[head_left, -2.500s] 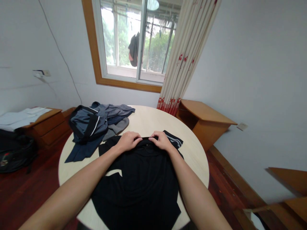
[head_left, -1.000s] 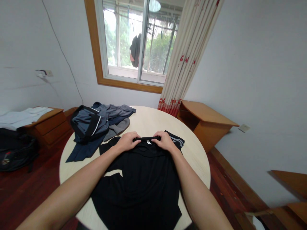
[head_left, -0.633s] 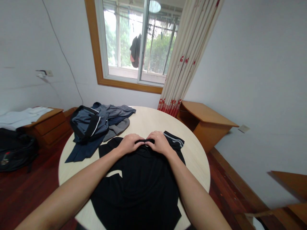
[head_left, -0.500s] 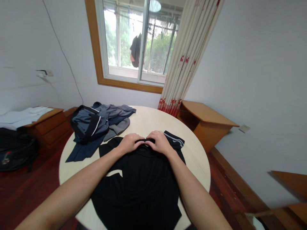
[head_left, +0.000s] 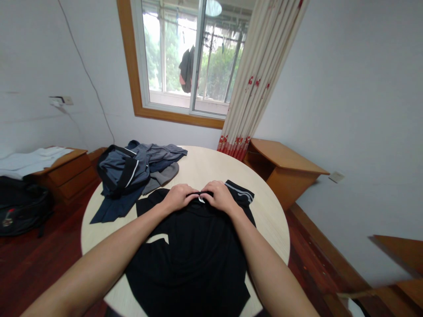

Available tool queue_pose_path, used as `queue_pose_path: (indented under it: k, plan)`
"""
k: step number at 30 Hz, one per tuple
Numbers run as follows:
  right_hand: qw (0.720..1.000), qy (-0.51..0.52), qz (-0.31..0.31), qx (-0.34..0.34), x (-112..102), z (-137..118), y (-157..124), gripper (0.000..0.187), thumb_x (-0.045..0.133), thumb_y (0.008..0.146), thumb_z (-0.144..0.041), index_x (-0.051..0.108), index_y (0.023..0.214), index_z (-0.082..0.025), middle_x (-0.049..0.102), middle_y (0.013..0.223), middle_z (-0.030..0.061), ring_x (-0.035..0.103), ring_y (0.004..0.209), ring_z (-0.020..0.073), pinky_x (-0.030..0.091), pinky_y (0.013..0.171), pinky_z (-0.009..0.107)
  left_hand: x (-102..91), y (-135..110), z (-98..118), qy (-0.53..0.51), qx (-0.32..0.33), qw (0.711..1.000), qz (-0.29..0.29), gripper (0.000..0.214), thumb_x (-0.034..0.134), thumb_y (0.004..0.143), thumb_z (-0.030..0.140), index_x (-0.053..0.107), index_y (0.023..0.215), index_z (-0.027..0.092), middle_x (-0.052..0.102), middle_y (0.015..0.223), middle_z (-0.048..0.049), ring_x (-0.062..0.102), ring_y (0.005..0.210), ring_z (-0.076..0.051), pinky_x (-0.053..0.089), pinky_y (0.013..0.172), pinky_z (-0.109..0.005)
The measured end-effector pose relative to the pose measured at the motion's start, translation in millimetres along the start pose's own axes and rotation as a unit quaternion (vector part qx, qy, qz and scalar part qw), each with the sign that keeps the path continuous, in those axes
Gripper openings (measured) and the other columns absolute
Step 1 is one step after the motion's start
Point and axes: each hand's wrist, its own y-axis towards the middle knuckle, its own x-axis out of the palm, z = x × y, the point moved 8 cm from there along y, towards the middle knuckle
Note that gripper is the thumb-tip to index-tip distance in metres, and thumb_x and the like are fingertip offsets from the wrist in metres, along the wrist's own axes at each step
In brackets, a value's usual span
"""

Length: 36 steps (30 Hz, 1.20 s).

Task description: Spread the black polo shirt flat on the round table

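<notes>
A black shirt [head_left: 191, 251] lies spread flat on a round pale wooden table [head_left: 267, 211], its collar at the far end. My left hand [head_left: 178, 197] and my right hand [head_left: 220, 197] sit close together on that collar, fingers curled and pinching the fabric. A small white tag [head_left: 200, 200] shows between my fingertips. A sleeve with a grey stripe [head_left: 243, 193] sticks out to the right of my right hand.
A heap of blue and grey clothes [head_left: 132, 171] lies on the table's far left. A wooden cabinet [head_left: 280, 169] stands at the right by the curtain [head_left: 257, 75]. A low wooden drawer unit [head_left: 62, 169] and a dark bag [head_left: 20, 207] are at the left. A window [head_left: 188, 57] is ahead.
My hands have drawn closer together along the collar, from a spread grip to nearly touching. The white tag now shows between the fingertips. The shirt itself has stayed in place.
</notes>
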Motion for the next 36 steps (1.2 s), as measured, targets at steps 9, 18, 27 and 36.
queue_pose_path:
  k: [9, 18, 27, 36]
  plan:
    - [1.000, 0.014, 0.006, 0.016, 0.9, 5.5, 0.3, 0.008, 0.070, 0.088, -0.026, 0.076, 0.087, -0.021, 0.073, 0.087, 0.0052, 0.063, 0.087, 0.0198, 0.042, 0.083, 0.033, -1.5, 1.3, 2.7, -0.005, 0.009, 1.000, -0.008, 0.029, 0.053, 0.098, 0.035, 0.075, 0.109, 0.021, 0.076, 0.093, -0.0075, 0.067, 0.086, -0.021, 0.048, 0.077, -0.030]
    - [0.997, 0.046, 0.035, 0.047, -3.7, 25.3, -3.3, 0.007, 0.069, 0.085, -0.019, 0.075, 0.086, -0.019, 0.074, 0.087, 0.0054, 0.065, 0.085, 0.0196, 0.047, 0.083, 0.032, -9.0, 2.3, -4.7, -0.011, -0.014, 1.000, 0.008, 0.028, 0.054, 0.096, 0.035, 0.076, 0.102, 0.019, 0.076, 0.097, -0.0078, 0.068, 0.089, -0.022, 0.049, 0.079, -0.031]
    - [0.990, 0.081, 0.059, 0.098, -5.5, 46.8, -8.6, 0.006, 0.067, 0.083, -0.020, 0.073, 0.085, -0.019, 0.074, 0.088, 0.0056, 0.067, 0.084, 0.0195, 0.049, 0.081, 0.031, -13.4, 1.5, -16.5, -0.003, -0.060, 0.998, 0.009, 0.026, 0.052, 0.095, 0.035, 0.073, 0.102, 0.021, 0.076, 0.102, -0.0058, 0.068, 0.096, -0.023, 0.049, 0.084, -0.031]
    - [0.969, 0.123, 0.118, 0.179, -7.5, 81.2, -20.3, 0.018, 0.067, 0.079, -0.035, 0.071, 0.082, -0.018, 0.073, 0.081, 0.0057, 0.064, 0.077, 0.0212, 0.048, 0.075, 0.034, -16.0, -0.6, -32.9, -0.049, -0.099, 0.994, 0.012, 0.033, 0.049, 0.095, 0.045, 0.071, 0.094, 0.021, 0.075, 0.094, -0.0060, 0.068, 0.086, -0.022, 0.048, 0.076, -0.029]
